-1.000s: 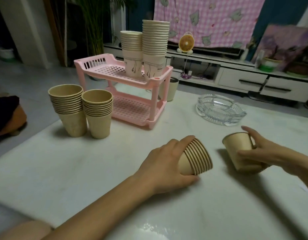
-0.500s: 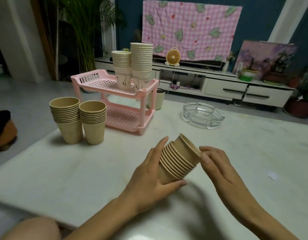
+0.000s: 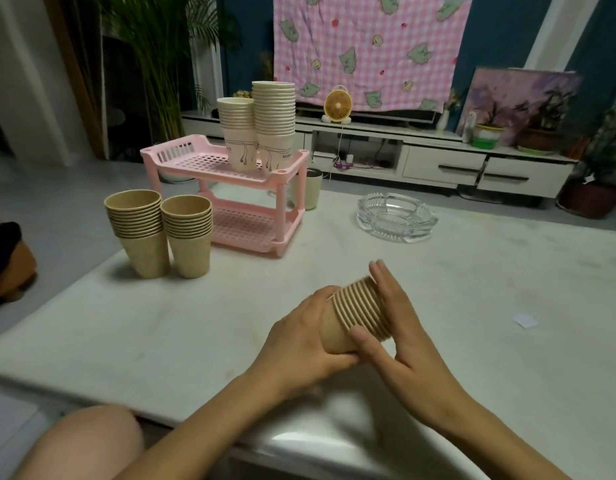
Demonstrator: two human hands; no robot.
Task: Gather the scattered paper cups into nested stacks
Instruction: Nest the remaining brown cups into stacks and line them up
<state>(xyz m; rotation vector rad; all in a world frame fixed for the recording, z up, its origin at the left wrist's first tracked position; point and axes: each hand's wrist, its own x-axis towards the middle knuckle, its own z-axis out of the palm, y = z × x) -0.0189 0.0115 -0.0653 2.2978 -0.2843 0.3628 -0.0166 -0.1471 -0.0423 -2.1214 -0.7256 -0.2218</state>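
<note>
Left hand — clamped round the base of the tan cup stack, held tilted above the near worktop. Right hand — flat palm on the rims, thumb under the side. Advice: press straight along the stack's axis so the rims seat evenly. Hidden: the stack's mouth, behind the right palm — whether the top cup sits fully nested cannot be told.
</note>
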